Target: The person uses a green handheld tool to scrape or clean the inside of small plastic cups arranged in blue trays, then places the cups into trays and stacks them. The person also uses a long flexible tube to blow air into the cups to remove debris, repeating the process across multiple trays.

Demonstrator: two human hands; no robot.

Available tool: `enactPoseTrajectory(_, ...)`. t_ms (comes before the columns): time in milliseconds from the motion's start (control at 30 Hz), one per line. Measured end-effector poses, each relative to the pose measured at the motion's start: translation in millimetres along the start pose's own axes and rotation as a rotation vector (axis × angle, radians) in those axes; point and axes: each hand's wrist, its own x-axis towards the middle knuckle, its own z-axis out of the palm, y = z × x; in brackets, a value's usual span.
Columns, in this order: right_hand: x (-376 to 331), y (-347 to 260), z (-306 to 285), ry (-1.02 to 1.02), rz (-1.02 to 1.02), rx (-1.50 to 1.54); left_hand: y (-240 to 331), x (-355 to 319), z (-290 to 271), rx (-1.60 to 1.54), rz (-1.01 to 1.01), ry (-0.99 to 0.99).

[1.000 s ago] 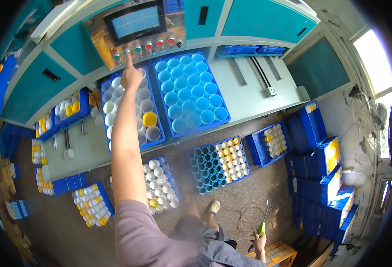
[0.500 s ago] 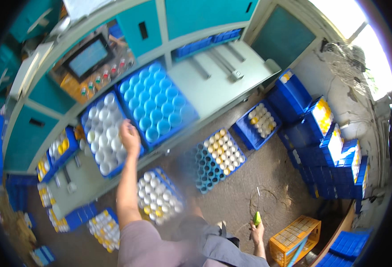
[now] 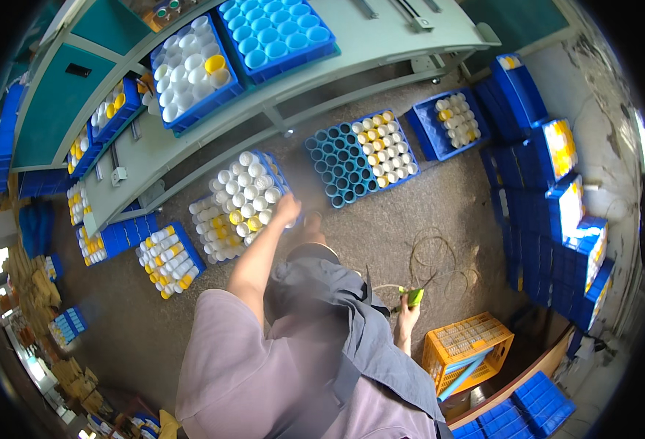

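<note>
My left hand (image 3: 287,209) is down at the right edge of a blue crate (image 3: 278,170) filled with white and yellow cups (image 3: 243,196). Its fingers look curled beside the nearest cups; whatever they grip is hidden. Low on the right, my right hand (image 3: 408,314) is closed around a green tool (image 3: 415,297), whose thin shaft is hard to make out. On the bench, one crate (image 3: 224,99) holds white cups and a yellow cup (image 3: 215,64). Beside it is a crate of light-blue cups (image 3: 275,35).
A floor crate (image 3: 355,197) holds dark teal tubes and white-yellow cups. Another blue crate (image 3: 429,132) stands farther right. A loose hose (image 3: 412,256) coils across the floor near an orange crate (image 3: 440,340). Stacked blue crates (image 3: 527,241) line the right wall; the bench (image 3: 381,47) runs along the far side.
My left hand has moved from the white-cup crate on the bench down to the floor crate. The view has tilted downward. A yellow cup shows where the hand was. My right hand keeps the green tool.
</note>
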Motion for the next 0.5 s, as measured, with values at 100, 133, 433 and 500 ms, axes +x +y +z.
enactPoseTrajectory(100, 0.8, -11.9, -22.6, 0.004, -0.049, 0.286, 43.7, -24.9, 11.9, -0.047, 0.119, 0.066)
enactPoseTrajectory(133, -1.9, -15.3, -33.6, 0.024, -0.002, 0.429, 69.6, -40.8, 24.8, -0.121, 0.15, 0.017)
enactPoseTrajectory(433, -61.6, 49.9, -207.0, 0.291, -0.123, 1.065, 239.4, -353.9, 264.0, 0.421, 1.083, -1.148)
enactPoseTrajectory(500, -82.5, 96.3, -251.1, 0.485, -0.092, 1.236, 257.4, -383.4, 274.5, 0.645, 1.072, -1.228)
